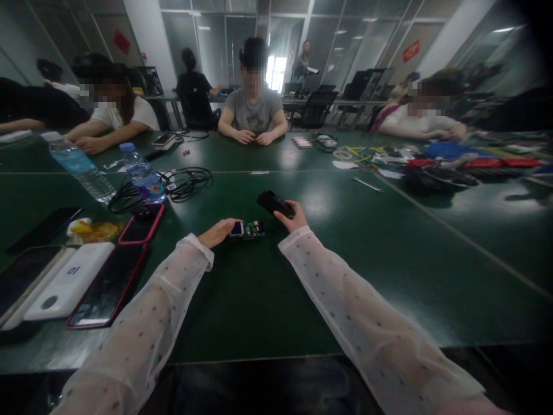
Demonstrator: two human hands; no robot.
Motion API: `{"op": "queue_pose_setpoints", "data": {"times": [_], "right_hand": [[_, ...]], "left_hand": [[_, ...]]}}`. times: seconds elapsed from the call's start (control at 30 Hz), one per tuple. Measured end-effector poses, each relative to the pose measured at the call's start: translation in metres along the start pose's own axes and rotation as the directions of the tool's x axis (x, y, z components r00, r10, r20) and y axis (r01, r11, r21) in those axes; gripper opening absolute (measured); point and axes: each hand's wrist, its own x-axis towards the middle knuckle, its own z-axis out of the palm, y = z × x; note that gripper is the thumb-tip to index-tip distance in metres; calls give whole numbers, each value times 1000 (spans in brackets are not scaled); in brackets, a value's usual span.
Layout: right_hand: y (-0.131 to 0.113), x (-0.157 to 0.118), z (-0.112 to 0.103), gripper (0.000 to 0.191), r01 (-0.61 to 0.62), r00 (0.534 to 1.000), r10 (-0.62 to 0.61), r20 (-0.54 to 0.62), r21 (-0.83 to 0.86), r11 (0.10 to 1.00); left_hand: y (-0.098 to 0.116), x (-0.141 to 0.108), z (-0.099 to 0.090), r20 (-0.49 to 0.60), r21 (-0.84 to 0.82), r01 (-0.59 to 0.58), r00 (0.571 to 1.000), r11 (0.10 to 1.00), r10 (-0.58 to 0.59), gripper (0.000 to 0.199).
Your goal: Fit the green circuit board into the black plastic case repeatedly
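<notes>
Near the middle of the green table (345, 259), my left hand (219, 233) grips the left end of a small circuit board (251, 229) that carries a little screen. The board lies low over the tabletop. To its right, my right hand (294, 217) is wrapped round one end of a black block-like object (275, 203), which is tilted and held slightly above the table. The board and the black object are apart. Loose white dotted sleeves cover both forearms.
Water bottles (142, 176), coiled black cables (190, 181), several phones (108, 285) and a white power bank (71, 282) lie at the left. A wrench (367, 184) and a heap of cables (458, 164) are at the right. People sit across the table.
</notes>
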Motion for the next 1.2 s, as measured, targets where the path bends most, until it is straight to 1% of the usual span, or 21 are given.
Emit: {"op": "queue_pose_setpoints", "data": {"times": [0.03, 0.1, 0.17, 0.23, 0.3, 0.47, 0.7, 0.83, 0.93, 1.07, 1.2], "right_hand": [[1, -1, 1, 62, 28, 999, -28, 17, -48, 998], [-1, -3, 2, 59, 123, 991, -112, 76, -169, 978], [-5, -6, 4, 57, 218, 973, -181, 145, -309, 926], [-9, -9, 5, 55, 276, 957, -211, 197, -417, 866], [-12, -10, 6, 55, 299, 951, -220, 216, -468, 832], [-12, -10, 6, 56, 316, 946, -234, 225, -476, 821], [-13, -11, 6, 56, 324, 943, -234, 238, -482, 814], [-14, -11, 7, 56, 319, 945, -229, 235, -489, 812], [-15, -11, 7, 56, 316, 946, -227, 232, -493, 811], [-14, -10, 6, 55, 326, 943, -238, 233, -495, 805], [-14, -10, 5, 56, 321, 943, -222, 249, -495, 807]], "left_hand": [[-1, 0, 0, -6, 14, 4, 1000, 1000, -4, 82], [-2, 0, 1, -6, 41, 28, 1000, 999, -27, 82], [-4, -1, 1, 9, 64, 33, 999, 997, -33, 89], [-6, -1, 1, 18, 75, -1, 1000, 997, 0, 93], [-7, -1, 2, 20, 73, -42, 999, 996, 41, 91], [-12, 1, 3, 2, 69, -57, 998, 996, 57, 80], [-12, 2, 3, 4, 85, -50, 999, 995, 50, 75], [-13, 2, 6, -22, 32, -39, 999, 999, 39, 75], [-14, 3, 8, -52, -24, -6, 999, 1000, 4, 69], [-11, 3, 8, -99, -14, 19, 995, 1000, -20, 56], [-4, 2, 8, -128, -8, 3, 992, 1000, -4, 53]]}}
